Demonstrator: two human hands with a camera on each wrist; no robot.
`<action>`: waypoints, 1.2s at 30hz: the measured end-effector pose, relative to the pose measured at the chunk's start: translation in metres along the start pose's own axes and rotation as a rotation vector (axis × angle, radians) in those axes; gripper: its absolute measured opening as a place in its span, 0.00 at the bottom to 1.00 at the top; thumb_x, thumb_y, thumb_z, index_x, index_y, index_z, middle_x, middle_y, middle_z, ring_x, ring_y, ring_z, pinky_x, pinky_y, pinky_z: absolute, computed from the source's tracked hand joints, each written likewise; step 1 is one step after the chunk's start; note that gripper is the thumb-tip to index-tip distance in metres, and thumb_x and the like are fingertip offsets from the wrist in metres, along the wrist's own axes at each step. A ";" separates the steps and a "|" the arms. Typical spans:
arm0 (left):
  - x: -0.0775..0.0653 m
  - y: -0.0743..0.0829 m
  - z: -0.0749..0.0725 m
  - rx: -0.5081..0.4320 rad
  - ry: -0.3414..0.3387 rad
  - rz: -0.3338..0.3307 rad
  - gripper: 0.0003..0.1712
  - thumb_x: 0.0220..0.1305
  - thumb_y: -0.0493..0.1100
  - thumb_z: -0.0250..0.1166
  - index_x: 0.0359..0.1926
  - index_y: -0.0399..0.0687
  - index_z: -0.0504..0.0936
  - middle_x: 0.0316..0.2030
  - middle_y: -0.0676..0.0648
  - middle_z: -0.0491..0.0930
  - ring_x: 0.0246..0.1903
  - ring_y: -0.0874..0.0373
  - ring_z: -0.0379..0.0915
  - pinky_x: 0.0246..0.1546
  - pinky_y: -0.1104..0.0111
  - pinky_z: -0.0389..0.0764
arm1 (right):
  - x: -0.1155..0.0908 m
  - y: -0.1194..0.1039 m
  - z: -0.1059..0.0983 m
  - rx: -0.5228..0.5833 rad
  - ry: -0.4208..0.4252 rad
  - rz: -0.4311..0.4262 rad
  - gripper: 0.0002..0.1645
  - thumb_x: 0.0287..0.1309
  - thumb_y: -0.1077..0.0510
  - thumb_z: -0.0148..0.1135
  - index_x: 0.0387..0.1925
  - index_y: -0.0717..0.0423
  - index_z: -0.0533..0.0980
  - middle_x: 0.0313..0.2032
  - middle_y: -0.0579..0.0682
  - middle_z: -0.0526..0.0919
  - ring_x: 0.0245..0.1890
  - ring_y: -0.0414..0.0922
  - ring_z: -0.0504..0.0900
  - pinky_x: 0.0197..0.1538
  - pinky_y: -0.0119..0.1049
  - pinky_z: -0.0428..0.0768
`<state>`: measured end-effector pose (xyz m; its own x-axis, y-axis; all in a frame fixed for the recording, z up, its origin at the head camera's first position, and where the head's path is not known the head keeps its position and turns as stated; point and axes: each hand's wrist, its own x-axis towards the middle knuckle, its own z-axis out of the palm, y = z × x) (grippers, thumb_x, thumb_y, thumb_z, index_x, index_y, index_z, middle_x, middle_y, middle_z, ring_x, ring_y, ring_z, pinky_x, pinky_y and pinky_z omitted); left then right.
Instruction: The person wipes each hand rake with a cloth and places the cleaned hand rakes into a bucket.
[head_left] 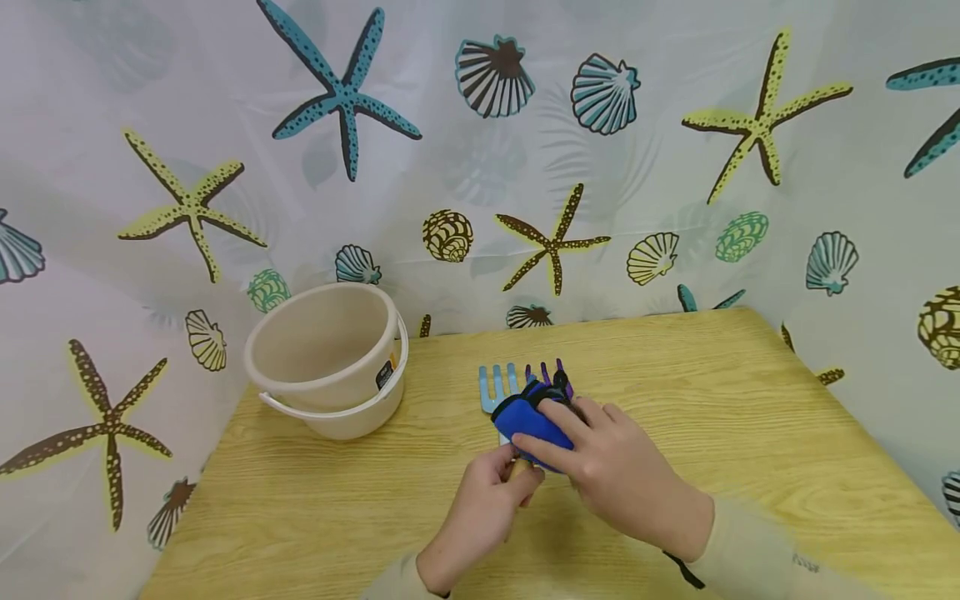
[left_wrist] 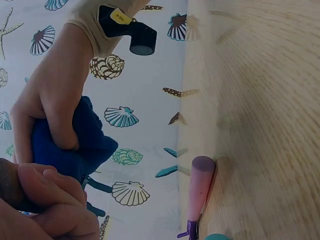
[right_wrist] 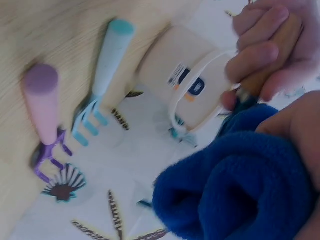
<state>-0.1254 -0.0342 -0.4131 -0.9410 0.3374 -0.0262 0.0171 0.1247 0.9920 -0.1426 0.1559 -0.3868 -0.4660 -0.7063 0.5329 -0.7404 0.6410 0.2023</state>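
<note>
My left hand (head_left: pixel 487 492) grips the wooden handle (right_wrist: pixel 275 52) of a small garden tool, with fingers wrapped round it. Dark teal prongs (left_wrist: pixel 98 185) show beyond the cloth in the left wrist view; the rest of the tool's head is hidden. A folded blue cloth (head_left: pixel 528 425) covers that head, held in my right hand (head_left: pixel 630 479). Behind the hands lie two hand rakes on the table: one light blue (right_wrist: pixel 107 65) with a pale handle, the other with a pink handle (left_wrist: pixel 201 182) and purple tines (right_wrist: pixel 50 155).
A cream bucket (head_left: pixel 360 421) with its handle lowered stands at the table's back left. The wooden table (head_left: pixel 322 508) meets a curtain (head_left: pixel 630 175) printed with starfish and shells along its back and sides.
</note>
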 end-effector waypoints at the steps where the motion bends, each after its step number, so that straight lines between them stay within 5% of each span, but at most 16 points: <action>1: 0.000 -0.001 0.001 0.003 -0.001 -0.001 0.08 0.65 0.41 0.58 0.30 0.42 0.76 0.15 0.52 0.67 0.05 0.64 0.50 0.04 0.76 0.54 | 0.001 -0.003 0.000 -0.009 -0.001 -0.011 0.39 0.37 0.63 0.73 0.56 0.40 0.77 0.54 0.58 0.73 0.39 0.59 0.73 0.29 0.50 0.81; 15: -0.002 -0.001 0.002 0.091 0.008 0.006 0.08 0.63 0.42 0.60 0.38 0.42 0.81 0.17 0.53 0.71 0.14 0.64 0.61 0.12 0.75 0.61 | 0.009 0.027 0.003 -0.153 -0.129 0.065 0.42 0.40 0.60 0.72 0.61 0.37 0.72 0.56 0.61 0.71 0.42 0.59 0.71 0.30 0.50 0.82; 25: 0.000 -0.005 0.001 0.179 0.010 0.024 0.06 0.62 0.41 0.60 0.38 0.46 0.81 0.14 0.54 0.68 0.11 0.65 0.60 0.10 0.75 0.61 | 0.010 0.004 -0.006 -0.011 -0.122 -0.045 0.34 0.39 0.60 0.74 0.52 0.37 0.79 0.52 0.56 0.73 0.40 0.58 0.72 0.29 0.50 0.80; 36: -0.002 -0.004 0.007 0.223 0.011 0.055 0.05 0.63 0.41 0.60 0.36 0.47 0.81 0.13 0.56 0.64 0.09 0.66 0.55 0.09 0.76 0.56 | 0.024 -0.001 -0.014 -0.116 -0.197 -0.067 0.20 0.46 0.59 0.73 0.43 0.38 0.83 0.50 0.56 0.73 0.40 0.58 0.72 0.29 0.51 0.78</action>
<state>-0.1213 -0.0289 -0.4183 -0.9403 0.3391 0.0296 0.1413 0.3097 0.9403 -0.1459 0.1426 -0.3630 -0.5115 -0.7863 0.3466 -0.7176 0.6128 0.3309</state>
